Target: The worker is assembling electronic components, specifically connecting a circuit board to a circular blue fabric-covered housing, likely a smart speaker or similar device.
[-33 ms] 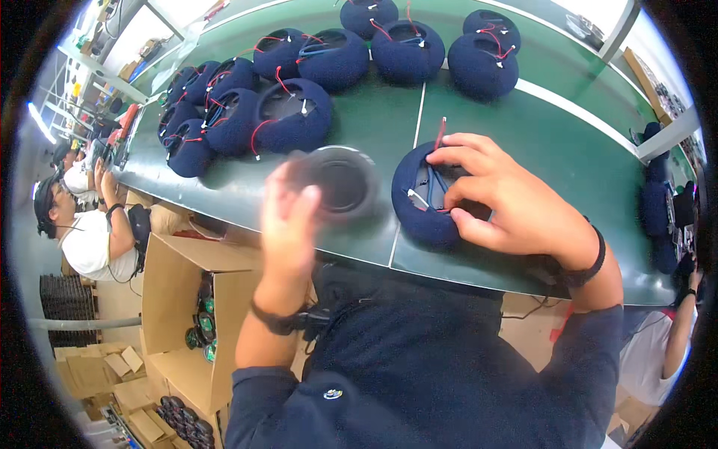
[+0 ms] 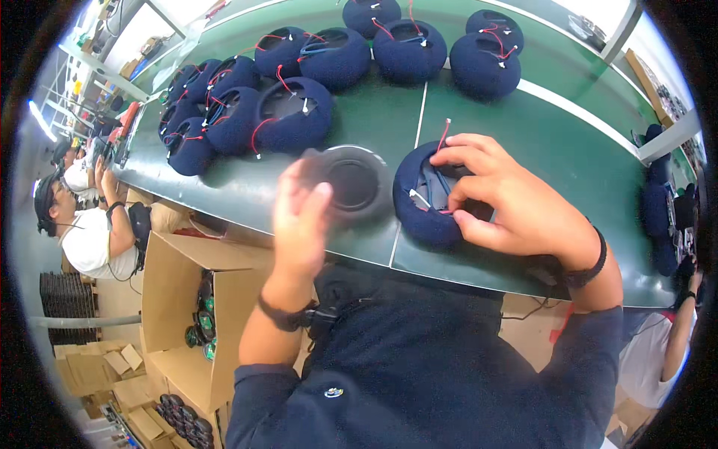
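Note:
My left hand (image 2: 299, 209) grips the left edge of a black round disc (image 2: 351, 179) with a raised ring, held just over the table. Both are smeared by motion. To its right a navy fabric-covered round housing (image 2: 416, 213) rests on the table, its opening facing up. My right hand (image 2: 508, 194) is closed on that housing, fingers bent over the rim and into the opening. Blue wires and a white connector (image 2: 419, 198) lie inside. A thin red wire (image 2: 446, 132) stands up beyond the rim. What my right fingertips press on is partly hidden.
Several navy housings (image 2: 295, 123) with red wires stand on the green table (image 2: 523, 127) at the back left, and others (image 2: 485, 71) farther back. A cardboard box (image 2: 179, 299) holding round parts is below at left. Co-workers sit at left (image 2: 93, 239) and right (image 2: 662, 352).
My left hand has moved a little to the right with the black disc, nearer the housing. My right hand and the housing have stayed nearly in place.

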### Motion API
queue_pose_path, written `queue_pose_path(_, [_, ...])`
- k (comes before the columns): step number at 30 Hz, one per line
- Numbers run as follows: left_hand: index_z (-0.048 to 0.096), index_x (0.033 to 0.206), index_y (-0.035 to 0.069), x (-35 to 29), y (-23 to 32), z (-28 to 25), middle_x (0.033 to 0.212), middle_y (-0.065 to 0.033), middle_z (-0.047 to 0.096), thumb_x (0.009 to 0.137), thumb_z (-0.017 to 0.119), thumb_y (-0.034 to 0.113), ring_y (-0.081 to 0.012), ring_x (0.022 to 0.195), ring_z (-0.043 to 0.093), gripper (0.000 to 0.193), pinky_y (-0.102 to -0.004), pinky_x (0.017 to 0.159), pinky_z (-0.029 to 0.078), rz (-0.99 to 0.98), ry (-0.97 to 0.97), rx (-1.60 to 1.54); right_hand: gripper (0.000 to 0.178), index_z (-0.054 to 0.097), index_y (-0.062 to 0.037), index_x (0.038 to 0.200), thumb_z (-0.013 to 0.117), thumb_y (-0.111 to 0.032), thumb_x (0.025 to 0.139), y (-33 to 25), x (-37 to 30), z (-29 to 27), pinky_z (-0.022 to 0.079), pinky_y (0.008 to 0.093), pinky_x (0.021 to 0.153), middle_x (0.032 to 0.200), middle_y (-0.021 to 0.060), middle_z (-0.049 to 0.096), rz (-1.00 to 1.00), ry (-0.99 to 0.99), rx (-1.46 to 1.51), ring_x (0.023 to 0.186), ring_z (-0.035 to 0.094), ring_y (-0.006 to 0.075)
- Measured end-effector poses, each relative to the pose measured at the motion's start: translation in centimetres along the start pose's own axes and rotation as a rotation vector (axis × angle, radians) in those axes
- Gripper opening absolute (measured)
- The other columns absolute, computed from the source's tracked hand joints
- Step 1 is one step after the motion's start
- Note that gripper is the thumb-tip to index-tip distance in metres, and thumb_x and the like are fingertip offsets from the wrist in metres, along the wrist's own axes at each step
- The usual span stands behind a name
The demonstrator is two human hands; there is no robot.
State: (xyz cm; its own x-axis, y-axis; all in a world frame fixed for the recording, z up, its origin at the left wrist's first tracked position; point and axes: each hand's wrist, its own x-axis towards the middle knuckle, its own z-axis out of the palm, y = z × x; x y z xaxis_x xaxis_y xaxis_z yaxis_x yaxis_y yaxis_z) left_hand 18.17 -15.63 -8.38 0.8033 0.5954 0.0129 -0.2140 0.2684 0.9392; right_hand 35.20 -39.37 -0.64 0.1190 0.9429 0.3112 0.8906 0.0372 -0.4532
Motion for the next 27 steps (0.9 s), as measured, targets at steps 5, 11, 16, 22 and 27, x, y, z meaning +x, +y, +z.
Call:
queue_pose_path(5, [0.04, 0.14, 0.0, 0.9, -2.9, 0.6, 0.133, -0.0166, 0.056, 0.097, 0.049, 0.009, -0.0272, 0.124, 0.057, 0.044, -0.0432, 0.105, 0.049, -0.016, -0.084, -0.245, 0.018, 0.06, -0.0042, 0.083, 0.074, -0.014, 0.078, 0.5, -0.5, -0.2, 0.039, 0.0472, 0.107, 0.125, 0.0181, 0.058, 0.092, 0.018, 0.156, 0.127, 0.046, 0.0396])
queue_pose_path(11, [0.04, 0.141, -0.001, 1.0, -2.8, 0.6, 0.133, -0.0171, 0.056, 0.096, 0.045, 0.011, -0.0285, 0.126, 0.056, 0.047, -0.0451, 0.108, 0.047, 0.001, -0.027, -0.28, 0.02, 0.058, -0.0048, 0.083, 0.076, -0.013, 0.08, 2.0, -0.5, 0.0, 0.042, 0.0457, 0.102, 0.119, 0.0154, 0.06, 0.069, 0.063, 0.202, 0.118, 0.051, 0.0362])
queue_pose_path(16, [0.031, 0.151, 0.001, 1.3, -3.6, -0.4, 0.13, -0.015, 0.055, 0.096, 0.056, 0.005, -0.0255, 0.119, 0.058, 0.061, -0.0397, 0.104, 0.048, 0.247, 0.083, 0.422, 0.018, 0.058, -0.0039, 0.086, 0.074, -0.012, 0.082, 3.2, -0.7, 0.7, 0.047, 0.0418, 0.092, 0.114, 0.015, 0.063, 0.118, 0.246, 0.176, 0.105, 0.059, 0.0332])
queue_pose_path(22, [0.063, 0.123, 0.0, 2.4, -1.3, -1.3, 0.119, -0.0183, 0.061, 0.087, 0.069, 0.012, -0.0388, 0.113, 0.057, 0.038, -0.0451, 0.098, 0.046, 0.465, 0.063, 1.297, 0.011, 0.057, -0.0025, 0.09, 0.066, -0.009, 0.086, 4.6, -1.1, 4.5, 0.043, 0.0404, 0.101, 0.122, 0.0197, 0.058, 0.153, 0.367, 0.41, 0.116, 0.058, 0.0334])
queue_pose_path(27, [0.071, 0.103, 0.003, -0.7, 2.7, 3.9, 0.127, -0.0208, 0.059, 0.083, 0.072, 0.011, -0.0334, 0.112, 0.06, 0.022, -0.0418, 0.096, 0.048, 0.802, -0.131, 1.193, 0.017, 0.055, -0.0013, 0.097, 0.063, -0.011, 0.087, 3.6, -1.4, 5.4, 0.039, 0.0428, 0.106, 0.126, 0.022, 0.053, 0.233, 0.424, 0.363, 0.122, 0.051, 0.0374])
